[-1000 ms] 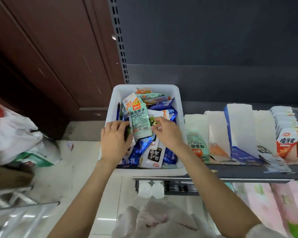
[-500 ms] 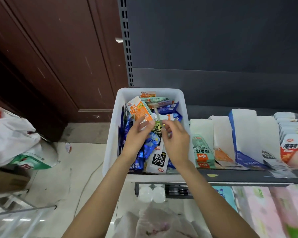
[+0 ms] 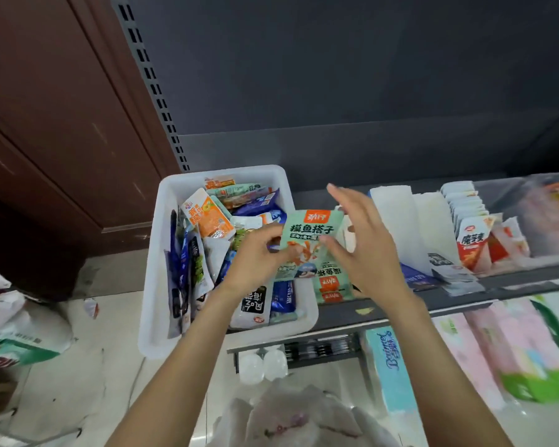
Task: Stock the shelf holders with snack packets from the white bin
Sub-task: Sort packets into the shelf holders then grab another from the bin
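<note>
Left hand (image 3: pixel 255 256) pinching mint-green snack packet (image 3: pixel 310 240) upright, lifted over right rim of white bin (image 3: pixel 162 253), presumably for slotting into paper shelf holders (image 3: pixel 397 214) at right; right hand (image 3: pixel 365 250) released, fingers spread beside packet.

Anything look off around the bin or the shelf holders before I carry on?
The white bin hangs past the shelf's left end, so it may tip. A small scrap lies on the floor beside it. The holders stand upright.
</note>
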`<state>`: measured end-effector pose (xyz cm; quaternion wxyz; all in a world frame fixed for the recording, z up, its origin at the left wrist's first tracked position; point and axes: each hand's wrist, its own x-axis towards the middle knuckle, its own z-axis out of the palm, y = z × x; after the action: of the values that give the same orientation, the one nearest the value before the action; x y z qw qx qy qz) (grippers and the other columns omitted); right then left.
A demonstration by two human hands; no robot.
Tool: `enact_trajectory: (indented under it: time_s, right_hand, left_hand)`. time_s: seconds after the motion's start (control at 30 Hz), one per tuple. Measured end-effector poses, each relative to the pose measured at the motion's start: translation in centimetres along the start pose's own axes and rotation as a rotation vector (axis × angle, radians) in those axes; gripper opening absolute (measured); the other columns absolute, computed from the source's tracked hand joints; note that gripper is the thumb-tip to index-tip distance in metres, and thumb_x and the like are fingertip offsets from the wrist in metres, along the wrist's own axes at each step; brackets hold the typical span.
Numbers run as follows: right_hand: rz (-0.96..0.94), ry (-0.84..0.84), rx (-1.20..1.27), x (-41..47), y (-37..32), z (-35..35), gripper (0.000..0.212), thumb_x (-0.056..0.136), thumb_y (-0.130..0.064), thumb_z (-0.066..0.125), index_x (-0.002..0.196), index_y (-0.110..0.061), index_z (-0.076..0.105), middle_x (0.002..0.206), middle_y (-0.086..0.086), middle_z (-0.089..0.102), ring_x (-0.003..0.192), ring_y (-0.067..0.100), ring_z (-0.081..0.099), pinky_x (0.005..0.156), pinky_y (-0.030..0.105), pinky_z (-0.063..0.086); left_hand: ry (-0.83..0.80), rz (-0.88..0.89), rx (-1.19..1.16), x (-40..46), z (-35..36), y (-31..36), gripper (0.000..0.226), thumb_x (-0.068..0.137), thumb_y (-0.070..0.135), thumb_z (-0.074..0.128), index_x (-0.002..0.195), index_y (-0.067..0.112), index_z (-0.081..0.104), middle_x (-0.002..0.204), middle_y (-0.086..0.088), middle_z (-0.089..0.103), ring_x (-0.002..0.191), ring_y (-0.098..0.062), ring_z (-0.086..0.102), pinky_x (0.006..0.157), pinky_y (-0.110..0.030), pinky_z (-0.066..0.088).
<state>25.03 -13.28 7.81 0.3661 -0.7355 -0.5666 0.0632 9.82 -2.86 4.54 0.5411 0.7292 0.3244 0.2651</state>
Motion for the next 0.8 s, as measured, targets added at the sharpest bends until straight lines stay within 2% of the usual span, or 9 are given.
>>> enact_trajectory:
  time_s: [0.07,0.13,0.2,0.33,0.43,0.5,0.57,0.67,0.8]
  right_hand:
    - [-0.005,0.007,-0.099,0.2,1.0,-1.9,0.035,0.087,-0.021,0.066,0.121,-0.026,0.058,0.118,-0.004,0.062,0.088,0.007,0.058,0.076,0.032,0.055]
    - [-0.021,0.085,-0.143,-0.3,2.3,-3.0,0.016,0.086,-0.018,0.067,0.102,-0.018,0.064,0.098,-0.001,0.070,0.073,0.015,0.064,0.066,0.039,0.057]
    - [-0.041,0.153,-0.153,-1.3,3.7,-3.3,0.009,0.087,-0.014,0.066,0.095,-0.015,0.063,0.089,0.000,0.069,0.067,0.019,0.065,0.057,0.038,0.055]
    - [-0.014,0.245,-0.139,-3.3,5.4,-2.1,0.006,0.087,-0.011,0.064,0.092,-0.015,0.064,0.087,0.001,0.068,0.064,0.020,0.065,0.051,0.037,0.054]
    - [-0.020,0.239,-0.177,-4.8,5.6,0.2,0.011,0.089,-0.020,0.055,0.090,-0.019,0.066,0.084,-0.004,0.067,0.056,0.019,0.061,0.046,0.028,0.050]
    - [-0.062,0.212,-0.267,-5.6,5.6,1.6,0.011,0.088,-0.017,0.056,0.089,-0.020,0.067,0.085,-0.007,0.068,0.054,0.019,0.058,0.044,0.022,0.044]
    - [-0.096,0.179,-0.291,-5.8,5.6,2.7,0.014,0.084,-0.011,0.060,0.091,-0.018,0.069,0.088,-0.005,0.070,0.058,0.018,0.061,0.048,0.023,0.047]
    - [-0.113,0.120,-0.352,-5.8,6.3,3.8,0.018,0.079,-0.010,0.061,0.093,-0.014,0.071,0.091,0.000,0.072,0.078,0.021,0.068,0.068,0.029,0.053]
    - [-0.094,-0.064,-0.511,-5.6,7.6,4.8,0.032,0.070,-0.009,0.078,0.101,-0.010,0.072,0.101,0.006,0.073,0.108,0.031,0.062,0.086,0.046,0.052]
  left_hand:
    - [-0.025,0.079,0.093,0.9,1.7,0.5,0.022,0.080,0.012,0.072,0.102,0.014,0.070,0.100,0.000,0.070,0.090,-0.015,0.066,0.080,-0.035,0.054]
    - [-0.033,0.135,0.128,1.5,3.2,0.8,0.020,0.084,0.015,0.069,0.104,0.013,0.070,0.102,0.001,0.070,0.090,-0.009,0.065,0.080,-0.027,0.053]
    - [-0.024,0.193,0.164,1.6,4.4,0.8,0.017,0.089,0.017,0.063,0.104,0.014,0.070,0.102,0.003,0.071,0.090,-0.004,0.065,0.081,-0.021,0.052]
    - [0.061,0.316,0.330,1.3,5.4,-0.6,0.017,0.089,0.015,0.063,0.103,0.016,0.072,0.098,0.006,0.071,0.088,-0.003,0.063,0.078,-0.023,0.051]
    - [0.054,0.327,0.448,0.7,5.0,-2.3,0.022,0.088,0.012,0.062,0.104,0.023,0.072,0.097,0.008,0.071,0.089,-0.006,0.061,0.078,-0.021,0.047]
    - [0.042,0.344,0.532,0.1,4.4,-3.3,0.026,0.084,0.011,0.061,0.103,0.025,0.072,0.098,0.008,0.070,0.092,-0.009,0.059,0.081,-0.022,0.044]
    - [0.035,0.373,0.608,-0.3,3.9,-3.7,0.027,0.080,0.013,0.062,0.103,0.023,0.072,0.097,0.006,0.070,0.092,-0.015,0.061,0.085,-0.030,0.045]
    - [0.009,0.411,0.683,-1.0,3.7,-4.1,0.022,0.082,0.024,0.060,0.101,0.024,0.072,0.092,0.007,0.071,0.089,-0.014,0.060,0.085,-0.031,0.042]
    - [-0.119,0.382,0.782,-1.5,3.8,-4.6,0.025,0.085,0.032,0.060,0.108,0.026,0.068,0.106,0.009,0.068,0.108,-0.016,0.053,0.099,-0.039,0.037]
